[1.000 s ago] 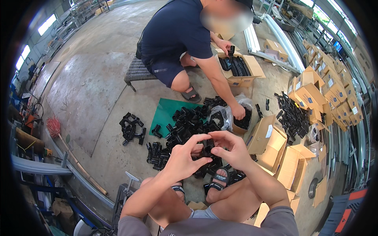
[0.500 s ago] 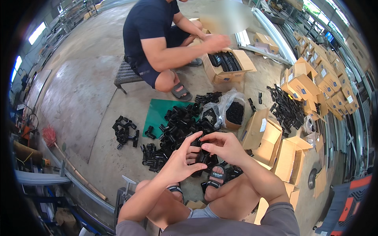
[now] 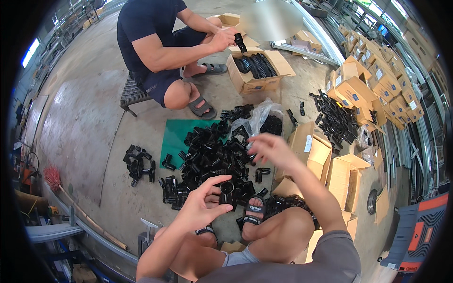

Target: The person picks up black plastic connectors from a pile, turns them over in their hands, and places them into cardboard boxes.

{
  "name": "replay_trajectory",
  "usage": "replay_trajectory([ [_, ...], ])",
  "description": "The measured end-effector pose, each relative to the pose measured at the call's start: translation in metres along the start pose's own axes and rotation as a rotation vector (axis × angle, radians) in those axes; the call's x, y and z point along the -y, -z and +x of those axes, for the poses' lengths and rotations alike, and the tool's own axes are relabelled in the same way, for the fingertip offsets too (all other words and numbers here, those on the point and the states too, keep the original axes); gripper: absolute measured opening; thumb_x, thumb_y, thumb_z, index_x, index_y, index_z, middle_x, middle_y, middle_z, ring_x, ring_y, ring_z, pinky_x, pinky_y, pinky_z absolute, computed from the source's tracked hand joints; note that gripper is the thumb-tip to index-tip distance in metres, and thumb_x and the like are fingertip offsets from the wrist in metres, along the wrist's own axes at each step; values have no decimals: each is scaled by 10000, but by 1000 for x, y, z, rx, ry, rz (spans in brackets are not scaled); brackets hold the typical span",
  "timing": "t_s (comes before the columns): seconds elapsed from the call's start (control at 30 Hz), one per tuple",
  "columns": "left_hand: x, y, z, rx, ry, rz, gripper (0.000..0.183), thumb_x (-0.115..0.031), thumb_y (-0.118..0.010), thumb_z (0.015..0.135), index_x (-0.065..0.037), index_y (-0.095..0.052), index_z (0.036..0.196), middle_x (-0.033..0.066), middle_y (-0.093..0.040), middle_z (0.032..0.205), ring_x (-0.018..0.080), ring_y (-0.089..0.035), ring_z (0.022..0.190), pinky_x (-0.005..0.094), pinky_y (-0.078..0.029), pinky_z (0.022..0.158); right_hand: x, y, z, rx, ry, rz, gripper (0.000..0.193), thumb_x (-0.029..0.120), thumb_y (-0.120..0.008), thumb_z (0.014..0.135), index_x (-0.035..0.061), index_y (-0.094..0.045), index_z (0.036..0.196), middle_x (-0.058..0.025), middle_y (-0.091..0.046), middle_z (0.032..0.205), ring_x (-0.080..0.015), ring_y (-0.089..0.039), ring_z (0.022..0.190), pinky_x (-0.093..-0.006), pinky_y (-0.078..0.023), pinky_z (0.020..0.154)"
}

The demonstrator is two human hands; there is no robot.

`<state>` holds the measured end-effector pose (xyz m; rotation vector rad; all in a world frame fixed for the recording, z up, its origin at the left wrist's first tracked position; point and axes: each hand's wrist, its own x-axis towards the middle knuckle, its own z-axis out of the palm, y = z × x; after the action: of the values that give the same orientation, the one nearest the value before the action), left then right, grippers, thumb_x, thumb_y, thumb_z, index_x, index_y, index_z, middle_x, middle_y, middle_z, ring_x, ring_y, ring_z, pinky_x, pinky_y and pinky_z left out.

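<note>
A black pipe fitting (image 3: pixel 227 194) with a round opening is held between the thumb and fingers of my left hand (image 3: pixel 200 205), above my feet. My right hand (image 3: pixel 273 151), blurred by motion, hovers near the clear plastic bag (image 3: pixel 257 118) and the container of small black parts (image 3: pixel 272 125). Its fingers look apart, and I see nothing in them. Under and beyond my hands spreads a heap of black fittings (image 3: pixel 207 153), partly on a green mat (image 3: pixel 175 134).
Across from me a seated person (image 3: pixel 155 47) holds a black fitting (image 3: pixel 240 43) over a carton (image 3: pixel 257 85) of stacked fittings. Open cartons (image 3: pixel 306 151) stand at my right, near another black heap (image 3: pixel 335 118). Several fittings (image 3: pixel 138 162) lie at left, beyond them a broom (image 3: pixel 89 217).
My hands have separated: the right moved away toward the plastic bag, while the left keeps the fitting. The other person's hands moved left, and a fitting now shows in them. The view shifted slightly.
</note>
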<state>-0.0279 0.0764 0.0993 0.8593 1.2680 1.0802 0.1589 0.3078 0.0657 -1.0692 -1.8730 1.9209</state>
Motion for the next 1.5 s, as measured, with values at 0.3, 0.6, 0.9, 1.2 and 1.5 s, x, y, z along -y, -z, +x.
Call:
replay_trajectory([
  [0.3,0,27,20,-87,82,-41,697,97,-763,809,-107,-494,1419,94,-684,1097,141,-688,975,286,-595,821,-187,184,141,-737,-204,-565,248,209,-673,913,31,-719,1080,-164,-739,963,-291,-721,881,-394,-570,739],
  [0.6,14,51,42,-212,183,23,725,171,-753,762,-68,-480,1390,126,-680,1111,178,-707,993,286,-603,822,-264,160,192,-366,-203,-1692,132,120,-624,883,126,-754,861,-86,-756,912,-252,-671,995,-391,-482,838],
  [0.9,16,46,67,-207,199,101,648,112,-767,803,-77,-535,1378,71,-688,1043,119,-688,942,265,-582,809,-289,173,190,-369,-86,-1692,105,119,-612,889,119,-715,906,-98,-729,922,-268,-664,992,-413,-492,839],
  [1.2,4,43,59,-125,114,494,668,73,-749,815,-129,-528,1413,58,-676,994,84,-673,876,253,-580,735,-172,107,156,-471,434,-795,168,78,-621,918,19,-717,1043,-166,-695,943,-327,-683,899,-412,-545,779],
  [1.5,7,16,48,-124,-6,699,924,-39,-789,756,-157,-277,1516,199,-736,943,359,-727,833,434,-575,739,16,-46,0,131,700,-497,166,64,-772,844,49,-736,1004,-90,-715,895,-242,-675,779,-350,-534,696],
])
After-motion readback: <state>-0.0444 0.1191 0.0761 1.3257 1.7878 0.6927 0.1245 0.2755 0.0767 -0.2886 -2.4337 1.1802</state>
